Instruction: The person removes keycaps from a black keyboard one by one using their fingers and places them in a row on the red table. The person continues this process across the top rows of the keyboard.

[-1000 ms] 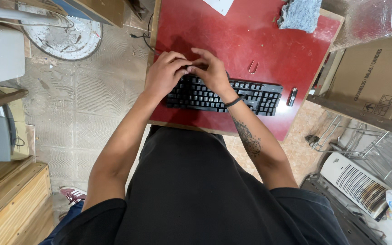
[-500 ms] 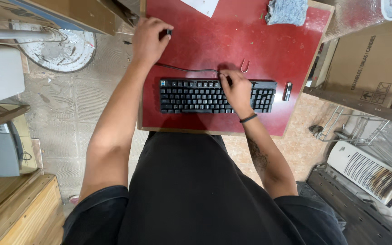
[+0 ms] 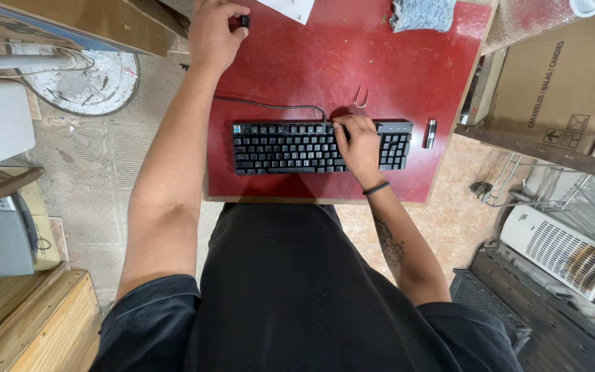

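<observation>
A black keyboard (image 3: 284, 147) lies on a small red table (image 3: 352, 62), its cable curving off to the left. My right hand (image 3: 357, 145) rests flat on the keys right of centre, fingertips at the top row. My left hand (image 3: 213, 31) is stretched to the table's far left corner, its fingers pinched on a small black object (image 3: 244, 21) that looks like a keycap. A thin wire loop tool (image 3: 362, 97) lies just beyond the keyboard. A small dark cylinder-like item (image 3: 430, 133) sits to the right of the keyboard.
A grey cloth (image 3: 423, 14) and a sheet of white paper (image 3: 286, 8) lie at the table's far edge. Cardboard boxes (image 3: 559, 76) stand to the right, a white heater (image 3: 560, 251) at lower right, wooden crates (image 3: 29, 324) and a round fan base (image 3: 80, 79) to the left.
My hands were together over the keyboard's middle. The left hand has since reached out to the far left corner with the small black piece; the right stays on the keys.
</observation>
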